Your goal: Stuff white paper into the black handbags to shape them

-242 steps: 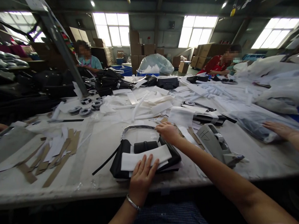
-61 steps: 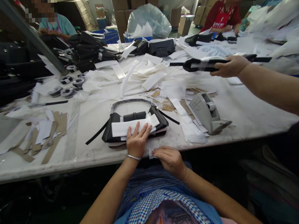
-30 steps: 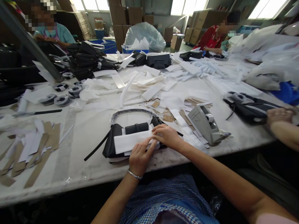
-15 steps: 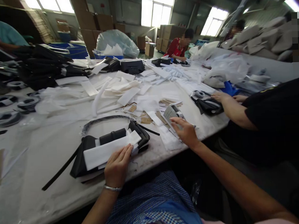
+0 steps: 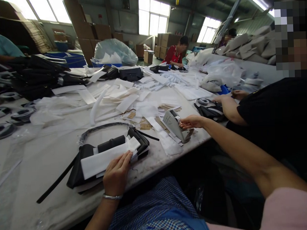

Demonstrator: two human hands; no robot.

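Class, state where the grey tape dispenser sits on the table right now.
The tape dispenser stands near the table's front edge, right of the black bag, at the right hand's fingertips.

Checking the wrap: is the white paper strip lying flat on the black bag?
Flat: white paper strip lies across black bag, left hand pressing it.

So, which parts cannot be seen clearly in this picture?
- Head view: the front of the black bag is covered by the white paper strip.
- The right hand hides part of the tape dispenser, so any tape is too small to tell.
- The left hand covers the strip's near edge.
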